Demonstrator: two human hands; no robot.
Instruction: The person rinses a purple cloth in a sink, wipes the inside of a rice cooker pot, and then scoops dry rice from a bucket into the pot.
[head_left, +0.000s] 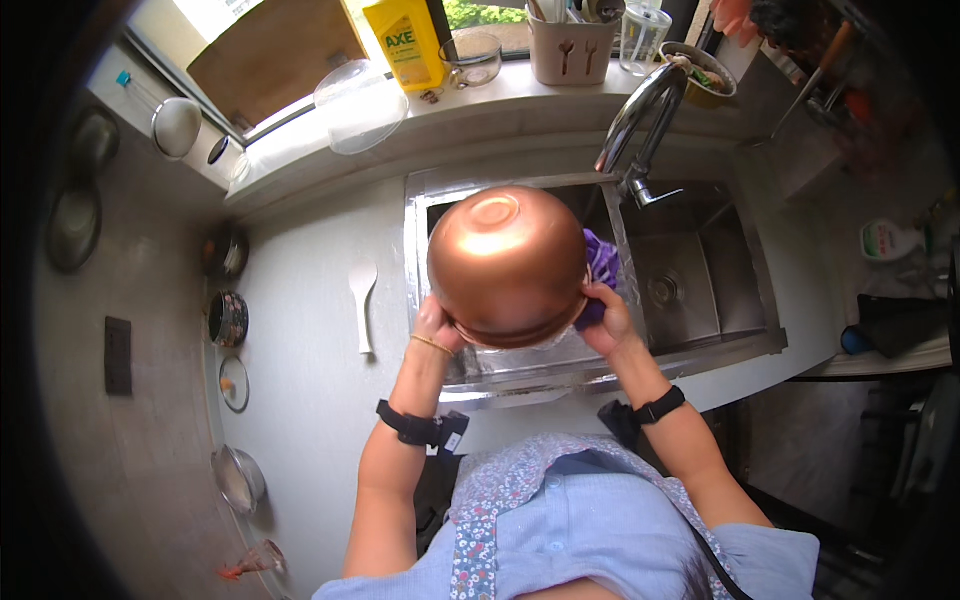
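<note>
Between my two hands is a copper-coloured metal pot or bowl (510, 262), tilted with its rounded underside facing up. My left hand (435, 326) grips its rim at the lower left, and my right hand (609, 319) grips the rim at the lower right. A purple cloth (602, 259) shows beside the pot, partly behind it and close to my right fingers. The pot is above the left basin of a stainless steel sink (480, 379) and hides most of that basin. Its inside is out of sight.
A chrome faucet (645, 120) arches near the right basin (675, 285). On the counter to the left lies a white rice paddle (362, 304). Several bowls, such as a flowered one (229, 319), line the left wall. A yellow detergent bottle (405, 45) and a utensil holder (571, 52) stand on the windowsill.
</note>
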